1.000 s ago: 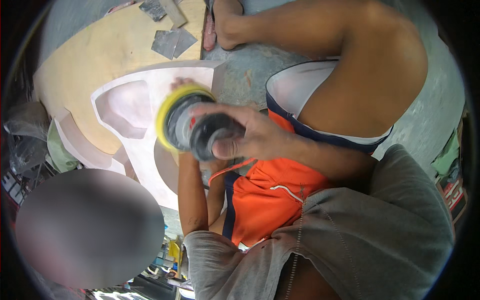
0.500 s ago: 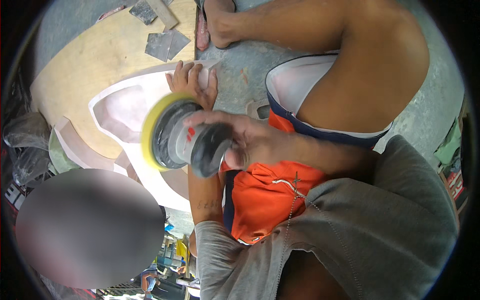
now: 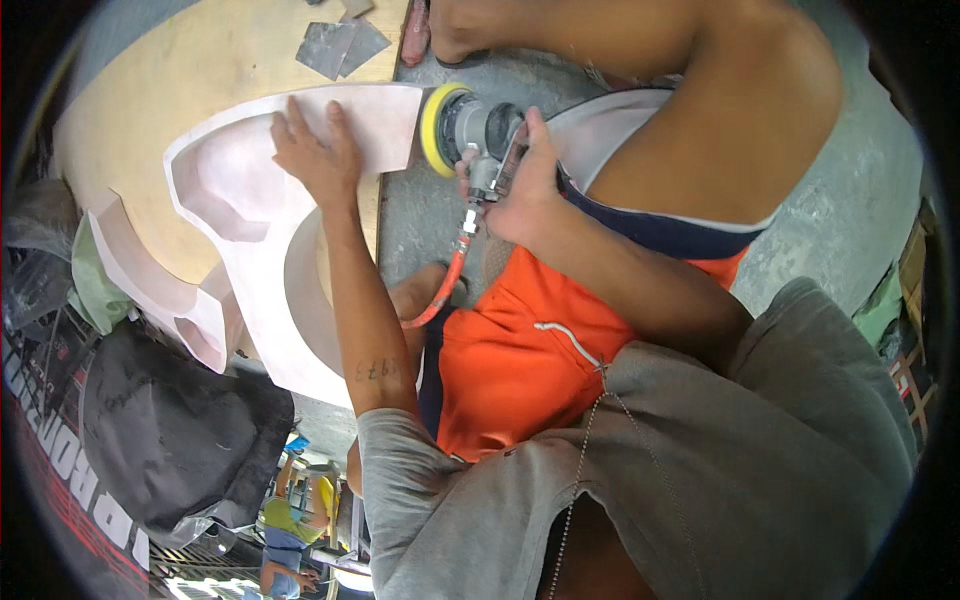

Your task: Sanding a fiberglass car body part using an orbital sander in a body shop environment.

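A whitish-pink moulded panel, curved and with a deep recess, lies partly on a round-edged wooden board. My left hand rests on its far part, fingers spread, holding nothing. In my right hand is an air sander, gripped by its body and lever. The sander's yellow pad stands on edge against or just beside the panel's right end; whether they touch I cannot tell. A red air hose runs from the sander down toward my lap.
The wooden board bears a second pinkish curved piece and grey abrasive sheets. A black bag-like cover sits at the near left. My bent leg occupies the right side. Other people show at the lower edge.
The sander has gone from raised above the panel to its right end, farther away and to the right. My left hand has shifted left along the panel. A blurred round shape at lower left is gone.
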{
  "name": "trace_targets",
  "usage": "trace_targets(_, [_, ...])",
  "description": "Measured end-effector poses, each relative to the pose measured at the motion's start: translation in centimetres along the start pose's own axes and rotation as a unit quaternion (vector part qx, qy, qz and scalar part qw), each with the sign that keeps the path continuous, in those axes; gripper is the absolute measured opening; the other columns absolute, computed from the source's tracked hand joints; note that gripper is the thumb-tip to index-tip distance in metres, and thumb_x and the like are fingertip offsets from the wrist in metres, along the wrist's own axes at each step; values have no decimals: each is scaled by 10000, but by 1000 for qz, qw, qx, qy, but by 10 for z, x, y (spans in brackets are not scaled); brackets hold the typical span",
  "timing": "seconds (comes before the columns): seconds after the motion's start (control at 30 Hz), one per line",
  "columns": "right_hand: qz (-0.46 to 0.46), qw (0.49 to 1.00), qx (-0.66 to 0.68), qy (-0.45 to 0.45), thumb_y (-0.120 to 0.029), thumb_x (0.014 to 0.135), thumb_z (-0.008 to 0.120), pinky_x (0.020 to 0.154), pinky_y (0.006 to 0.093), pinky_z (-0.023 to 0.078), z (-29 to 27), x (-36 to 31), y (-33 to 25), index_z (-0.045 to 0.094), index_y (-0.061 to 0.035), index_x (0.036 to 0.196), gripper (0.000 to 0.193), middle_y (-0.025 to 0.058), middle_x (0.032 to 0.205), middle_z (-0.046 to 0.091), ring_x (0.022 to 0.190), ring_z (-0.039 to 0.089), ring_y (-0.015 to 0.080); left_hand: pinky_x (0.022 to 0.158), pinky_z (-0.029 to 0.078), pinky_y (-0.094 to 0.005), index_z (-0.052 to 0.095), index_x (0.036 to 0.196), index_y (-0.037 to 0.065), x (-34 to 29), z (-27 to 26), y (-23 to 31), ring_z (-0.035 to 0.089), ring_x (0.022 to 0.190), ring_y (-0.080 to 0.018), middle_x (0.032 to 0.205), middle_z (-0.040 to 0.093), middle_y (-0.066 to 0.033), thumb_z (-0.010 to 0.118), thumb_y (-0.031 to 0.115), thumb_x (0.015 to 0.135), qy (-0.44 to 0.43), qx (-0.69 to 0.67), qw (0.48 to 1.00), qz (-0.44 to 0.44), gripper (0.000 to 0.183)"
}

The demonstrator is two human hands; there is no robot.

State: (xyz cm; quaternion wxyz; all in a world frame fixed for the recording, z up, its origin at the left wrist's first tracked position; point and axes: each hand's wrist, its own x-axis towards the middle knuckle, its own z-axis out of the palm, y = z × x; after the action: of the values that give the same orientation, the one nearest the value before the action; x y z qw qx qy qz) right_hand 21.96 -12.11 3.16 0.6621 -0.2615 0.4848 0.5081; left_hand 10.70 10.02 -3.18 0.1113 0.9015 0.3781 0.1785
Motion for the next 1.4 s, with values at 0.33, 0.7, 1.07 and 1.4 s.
trace_targets(0.33, [39, 991, 128, 16, -865, 901, 307, 559, 374, 415, -28, 67, 31, 576, -128, 1009, 792, 73, 759, 616, 681, 584, 255, 1076, 364, -551, 520, 1444, 12, 8, -1, 2, 556, 1229, -451, 1299, 609, -294, 480, 618, 954, -26, 81, 974, -209, 780])
trace_targets(0.7, [17, 997, 82, 3, -824, 924, 358, 549, 371, 427, -38, 86, 42, 584, -51, 963, 807, 76, 787, 591, 688, 557, 255, 1074, 318, -543, 539, 1420, 39, 5, 3, 4, 524, 1221, -411, 1260, 612, -250, 497, 601, 947, -17, 85, 968, -235, 736])
trace_targets(1.07, [15, 997, 81, -8, -839, 915, 357, 555, 367, 429, -36, 89, 38, 580, -53, 965, 818, 75, 800, 588, 688, 551, 250, 1074, 315, -535, 540, 1419, 35, 6, 0, 7, 520, 1227, -406, 1270, 606, -244, 495, 603, 946, -19, 87, 967, -240, 740])
trace_targets(1.4, [26, 996, 79, -30, -850, 899, 376, 556, 355, 429, -33, 87, 33, 578, -53, 934, 823, 69, 758, 583, 686, 564, 237, 1052, 369, -552, 559, 1418, 41, 5, 1, 8, 570, 1215, -422, 1274, 633, -260, 467, 645, 940, -14, 104, 966, -236, 776])
